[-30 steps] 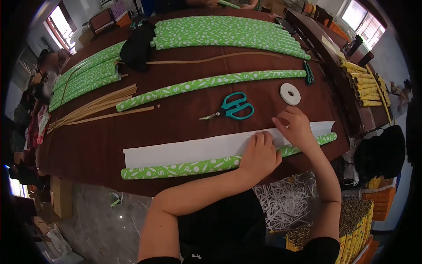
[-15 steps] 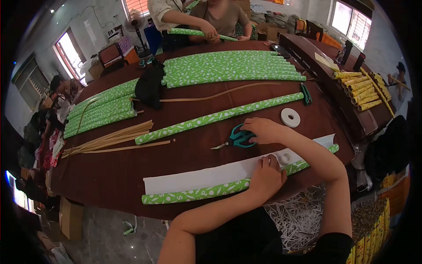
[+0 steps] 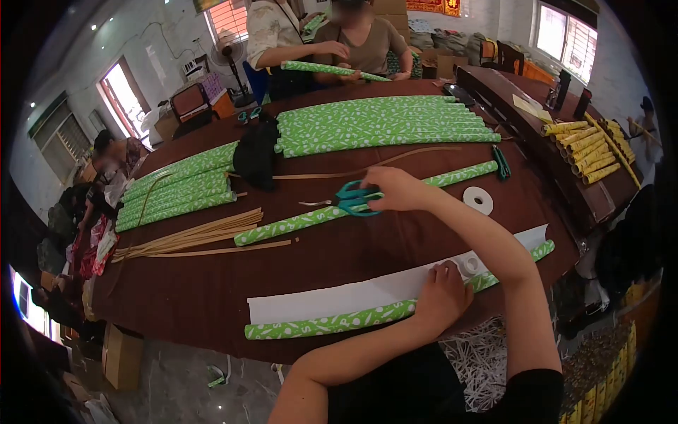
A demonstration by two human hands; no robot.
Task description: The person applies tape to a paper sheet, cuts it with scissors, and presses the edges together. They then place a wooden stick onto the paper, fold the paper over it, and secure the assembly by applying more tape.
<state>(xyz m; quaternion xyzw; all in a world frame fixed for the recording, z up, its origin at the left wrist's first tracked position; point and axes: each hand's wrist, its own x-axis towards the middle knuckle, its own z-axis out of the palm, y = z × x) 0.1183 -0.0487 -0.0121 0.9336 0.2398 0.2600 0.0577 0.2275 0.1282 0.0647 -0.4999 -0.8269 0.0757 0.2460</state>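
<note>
My right hand (image 3: 399, 189) grips the teal handles of a pair of scissors (image 3: 347, 203). Their blades point left, above a long rolled tube of green patterned wrapping paper (image 3: 296, 223). Close to the table's front edge lies a partly unrolled roll of green wrapping paper (image 3: 321, 324), its white inner side (image 3: 339, 290) facing up. My left hand (image 3: 443, 295) holds this roll down with bent fingers. A small roll of white tape (image 3: 469, 265) stands by its fingertips on the white side. A larger white tape roll (image 3: 478, 201) lies farther right.
Finished green tubes (image 3: 381, 124) are stacked at the table's back, with more tubes (image 3: 180, 187) at left. Tan strips (image 3: 205, 233), a black cloth (image 3: 256, 152) and teal-handled snips (image 3: 501, 162) lie about. Yellow rolls (image 3: 583, 152) sit at right. Two people (image 3: 360, 46) handle a green tube opposite.
My right hand has lifted the scissors and moved them left and away from me, over the long tube. My left hand stays on the partly unrolled roll. The view has shifted slightly.
</note>
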